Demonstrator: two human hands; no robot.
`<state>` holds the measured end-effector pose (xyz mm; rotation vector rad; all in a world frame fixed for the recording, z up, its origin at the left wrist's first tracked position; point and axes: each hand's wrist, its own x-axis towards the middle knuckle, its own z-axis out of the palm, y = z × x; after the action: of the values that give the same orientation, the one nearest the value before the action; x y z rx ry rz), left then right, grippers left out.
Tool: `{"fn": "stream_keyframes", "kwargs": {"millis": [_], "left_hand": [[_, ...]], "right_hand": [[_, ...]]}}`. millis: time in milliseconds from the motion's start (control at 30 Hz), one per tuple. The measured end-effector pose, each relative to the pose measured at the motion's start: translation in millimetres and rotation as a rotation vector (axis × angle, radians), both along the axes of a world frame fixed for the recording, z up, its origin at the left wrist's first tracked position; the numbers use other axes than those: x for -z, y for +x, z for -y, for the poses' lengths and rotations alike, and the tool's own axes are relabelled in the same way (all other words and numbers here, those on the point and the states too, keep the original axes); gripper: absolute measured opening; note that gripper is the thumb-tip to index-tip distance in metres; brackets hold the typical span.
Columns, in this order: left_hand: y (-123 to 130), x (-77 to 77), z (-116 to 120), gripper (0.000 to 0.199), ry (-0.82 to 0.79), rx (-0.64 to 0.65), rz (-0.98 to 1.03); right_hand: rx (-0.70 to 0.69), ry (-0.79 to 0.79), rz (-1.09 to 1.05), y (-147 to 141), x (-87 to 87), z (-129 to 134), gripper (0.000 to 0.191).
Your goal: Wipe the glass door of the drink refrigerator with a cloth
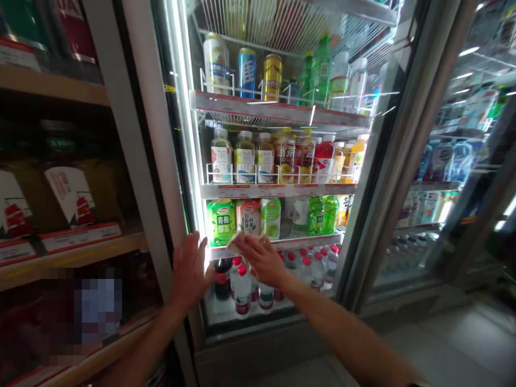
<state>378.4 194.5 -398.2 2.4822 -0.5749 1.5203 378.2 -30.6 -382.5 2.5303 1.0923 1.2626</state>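
My left hand (pixel 190 271) is held up with its fingers stretched, at the left edge of a glass fridge door (pixel 282 317). Whether its palm presses on the frame cannot be made out. Farther right, my right hand (pixel 262 259) has a pale cloth (pixel 237 244) under its fingers, flat against the glass. Behind the pane, near that hand, stand a green drink bottle (pixel 223 223), a red-labelled bottle (pixel 248 215) and a light green bottle (pixel 271 219). Below are several red-capped bottles (pixel 242 290), partly covered by my right hand and forearm.
Higher shelves hold cans (pixel 247 72) and tea bottles (pixel 245 158). To the left, a wooden shelf (pixel 80 247) carries large bottles (pixel 76 191) close to my left arm. A metal door frame (pixel 387 177) and another lit fridge (pixel 431 188) stand to the right, above a tiled floor (pixel 455 344).
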Motion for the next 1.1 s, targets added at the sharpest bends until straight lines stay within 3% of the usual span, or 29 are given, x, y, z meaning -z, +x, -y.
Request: {"fn": "stream_keyframes", "kwargs": {"millis": [67,133,267,333,467,533,700,867,900,1033,1100], "left_hand": [[0,-2.7,-4,0.067,-0.002,-0.016,0.017],[0,-5.4,-6,0.067,-0.002,-0.035,0.029],[-2,-5.1,-10,0.066,0.002,-0.042,0.032],[-3,-3.3,-12,0.067,0.004,-0.029,0.03],[-1,-6.6,-10,0.07,-0.025,-0.02,0.006],[0,-11.9,-5,0.072,-0.04,-0.011,0.014],[3,-27.7,12,0.073,-0.033,0.038,0.045],[9,-47.0,27,0.072,-0.027,0.062,0.086],[10,-50.6,31,0.071,-0.03,0.066,0.095],[15,-59.5,43,0.07,-0.025,0.078,0.115],[16,-61.4,47,0.071,-0.017,0.091,0.116]], "right_hand": [[0.09,0.169,0.054,6,-16.8,-9,0.06],[0.13,0.243,0.07,10,-23.4,-20,0.061],[-0.054,-0.069,0.002,8,1.0,-28,0.064],[-0.093,-0.137,-0.001,7,4.7,-24,0.06],[0.091,0.173,0.083,12,-26.7,-14,0.056],[0.147,0.24,0.115,13,-35.1,-12,0.057],[0.027,-0.075,0.154,8,-22.6,14,0.053],[0.273,0.368,0.219,15,-56.7,50,0.058],[0.286,0.397,0.218,14,-59.0,55,0.059],[0.143,0.114,0.148,6,-39.3,72,0.062],[0.132,0.062,0.158,6,-35.3,86,0.059]]}}
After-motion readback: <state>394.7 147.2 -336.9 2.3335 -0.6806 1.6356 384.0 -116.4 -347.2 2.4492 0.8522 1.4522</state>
